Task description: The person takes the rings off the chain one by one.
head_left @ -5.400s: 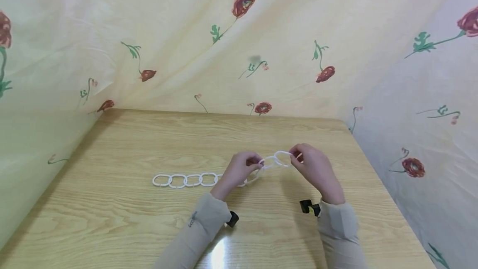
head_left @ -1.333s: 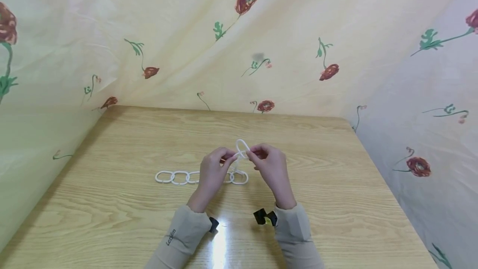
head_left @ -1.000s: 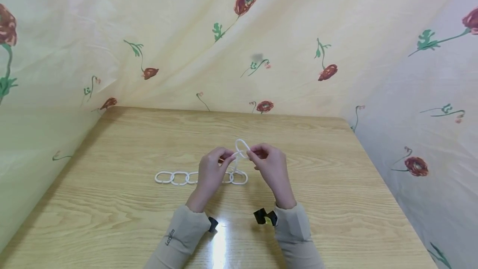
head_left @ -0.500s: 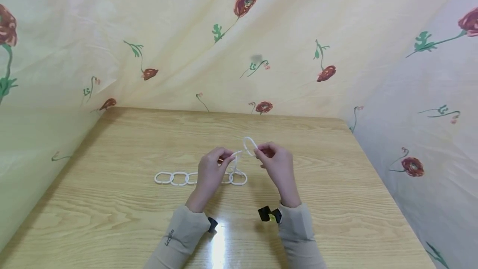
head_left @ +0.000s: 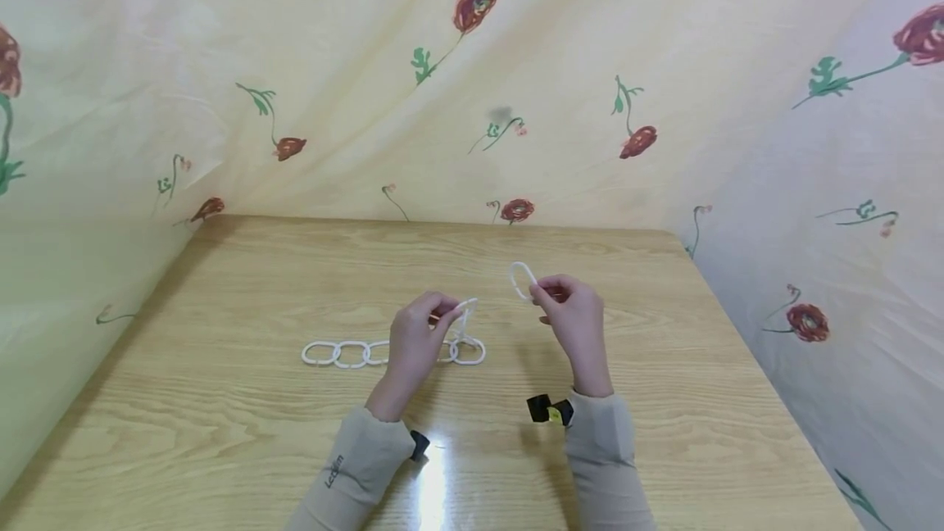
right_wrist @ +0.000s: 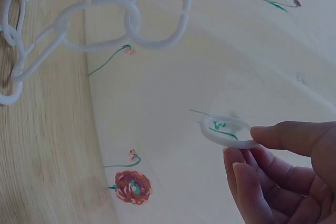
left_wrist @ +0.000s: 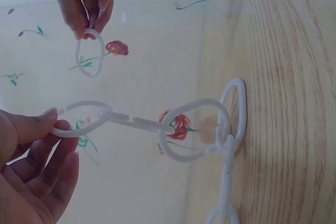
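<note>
Ring [head_left: 522, 280] pinched between right fingers [head_left: 547, 293]

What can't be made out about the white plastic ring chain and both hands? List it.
- Head view: the left hand covers the middle links of the white plastic ring chain, so their count is hidden.
- Left wrist view: the chain runs off the bottom edge.
- Right wrist view: the right hand hides the split of the loose white plastic ring.

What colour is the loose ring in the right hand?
White; the ring shows best in the right wrist view.
</note>
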A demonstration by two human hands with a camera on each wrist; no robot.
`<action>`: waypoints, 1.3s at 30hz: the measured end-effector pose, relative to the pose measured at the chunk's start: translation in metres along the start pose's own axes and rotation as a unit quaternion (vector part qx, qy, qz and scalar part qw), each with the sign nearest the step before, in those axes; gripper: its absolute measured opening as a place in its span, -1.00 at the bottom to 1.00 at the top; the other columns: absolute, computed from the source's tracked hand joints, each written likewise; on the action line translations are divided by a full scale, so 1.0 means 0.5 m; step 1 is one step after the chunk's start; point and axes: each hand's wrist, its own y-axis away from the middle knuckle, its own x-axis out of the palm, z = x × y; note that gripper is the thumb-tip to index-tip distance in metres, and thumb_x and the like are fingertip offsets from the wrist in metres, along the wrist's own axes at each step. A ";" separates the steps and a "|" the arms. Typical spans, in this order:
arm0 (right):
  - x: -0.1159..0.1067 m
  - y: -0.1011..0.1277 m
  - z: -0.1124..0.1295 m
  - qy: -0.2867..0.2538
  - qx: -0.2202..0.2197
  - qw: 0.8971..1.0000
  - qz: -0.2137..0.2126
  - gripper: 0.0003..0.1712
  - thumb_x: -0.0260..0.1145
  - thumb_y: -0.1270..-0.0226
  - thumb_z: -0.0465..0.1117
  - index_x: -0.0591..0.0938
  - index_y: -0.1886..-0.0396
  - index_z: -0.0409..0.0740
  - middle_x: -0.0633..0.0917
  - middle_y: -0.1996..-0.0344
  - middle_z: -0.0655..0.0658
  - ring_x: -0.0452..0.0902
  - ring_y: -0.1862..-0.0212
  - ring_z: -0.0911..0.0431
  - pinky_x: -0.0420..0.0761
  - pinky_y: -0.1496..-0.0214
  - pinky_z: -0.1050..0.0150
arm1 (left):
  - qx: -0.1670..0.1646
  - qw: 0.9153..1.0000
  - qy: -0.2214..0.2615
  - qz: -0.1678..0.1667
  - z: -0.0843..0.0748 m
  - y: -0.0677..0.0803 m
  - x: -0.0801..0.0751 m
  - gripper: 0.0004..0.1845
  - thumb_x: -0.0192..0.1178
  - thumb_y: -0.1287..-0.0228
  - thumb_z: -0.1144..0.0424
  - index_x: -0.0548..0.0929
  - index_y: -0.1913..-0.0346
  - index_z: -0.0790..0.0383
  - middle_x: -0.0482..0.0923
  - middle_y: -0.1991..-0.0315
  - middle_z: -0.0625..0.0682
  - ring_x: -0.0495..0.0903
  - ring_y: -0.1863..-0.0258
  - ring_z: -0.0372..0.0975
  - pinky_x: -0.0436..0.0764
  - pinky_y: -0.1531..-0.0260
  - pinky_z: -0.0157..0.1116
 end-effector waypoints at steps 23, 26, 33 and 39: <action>-0.021 -0.045 -0.065 0.027 0.035 0.999 0.005 -0.75 0.27 -0.38 -0.22 0.68 0.09 -0.31 0.72 0.17 -0.34 0.64 0.40 0.22 0.68 0.43 0.49 | 0.013 1.000 0.002 -0.003 0.003 0.001 0.003 -0.92 0.33 -0.18 0.35 0.69 0.31 0.30 0.71 0.43 0.08 0.69 0.44 -0.16 0.72 0.39 -0.34; -0.021 -0.055 -0.071 0.039 0.040 0.998 0.017 -0.74 0.26 -0.38 -0.22 0.67 0.08 -0.32 0.71 0.17 -0.34 0.69 0.30 0.01 0.67 0.43 0.49 | 0.010 1.000 0.002 -0.001 0.003 0.001 0.003 -0.93 0.32 -0.18 0.35 0.70 0.30 0.30 0.71 0.43 0.08 0.69 0.44 -0.16 0.72 0.39 -0.34; -0.019 -0.080 -0.084 0.058 0.051 0.996 0.039 -0.74 0.24 -0.39 -0.26 0.66 0.07 -0.37 0.71 0.18 -0.35 0.66 0.09 -0.18 0.72 0.37 0.39 | 0.009 1.000 0.003 -0.001 0.003 0.001 0.001 -0.92 0.33 -0.18 0.34 0.69 0.30 0.30 0.71 0.42 0.08 0.69 0.43 -0.16 0.72 0.38 -0.34; -0.012 -0.096 -0.102 0.086 0.044 0.994 0.056 -0.73 0.22 -0.39 -0.29 0.64 0.05 -0.39 0.71 0.16 -0.36 0.66 0.10 -0.19 0.74 0.32 0.31 | 0.010 1.000 0.000 0.000 0.003 0.001 0.000 -0.92 0.32 -0.19 0.34 0.69 0.31 0.30 0.71 0.42 0.08 0.69 0.42 -0.16 0.72 0.38 -0.34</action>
